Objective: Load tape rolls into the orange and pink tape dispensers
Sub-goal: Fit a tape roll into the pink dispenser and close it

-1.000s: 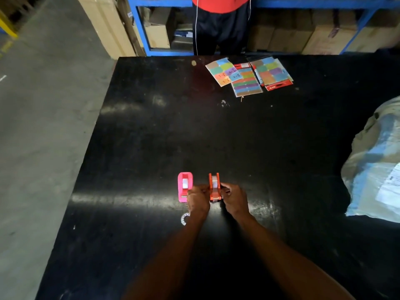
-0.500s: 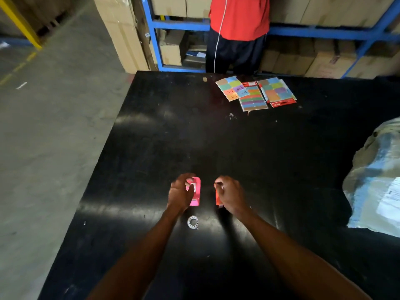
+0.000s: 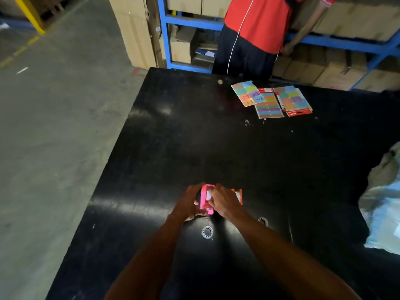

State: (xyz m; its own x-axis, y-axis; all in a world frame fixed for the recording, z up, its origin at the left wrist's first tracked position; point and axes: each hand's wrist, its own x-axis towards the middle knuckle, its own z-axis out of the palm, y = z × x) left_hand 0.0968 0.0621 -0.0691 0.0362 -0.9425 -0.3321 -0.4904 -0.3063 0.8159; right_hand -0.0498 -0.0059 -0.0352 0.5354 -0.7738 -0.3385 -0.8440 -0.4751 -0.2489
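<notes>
The pink tape dispenser (image 3: 205,199) stands on the black table (image 3: 194,137) with a tape roll showing in its top. My left hand (image 3: 188,204) grips its left side and my right hand (image 3: 223,201) holds its right side and top. The orange tape dispenser (image 3: 238,194) stands just to the right, half hidden behind my right hand, with a roll in it. Two clear ring-shaped pieces lie on the table: one (image 3: 207,232) just in front of my hands, the other (image 3: 263,221) to the right of my right forearm.
Colourful sticker sheets (image 3: 271,100) lie at the table's far side. A person in a red top (image 3: 253,29) stands behind it by blue shelving (image 3: 166,35) with cardboard boxes. A pale plastic bag (image 3: 383,202) lies at the right edge. Concrete floor lies left.
Both hands left the orange dispenser; the left went to the pink one, then the right joined it. The orange dispenser now stands free. The camera tilted upward.
</notes>
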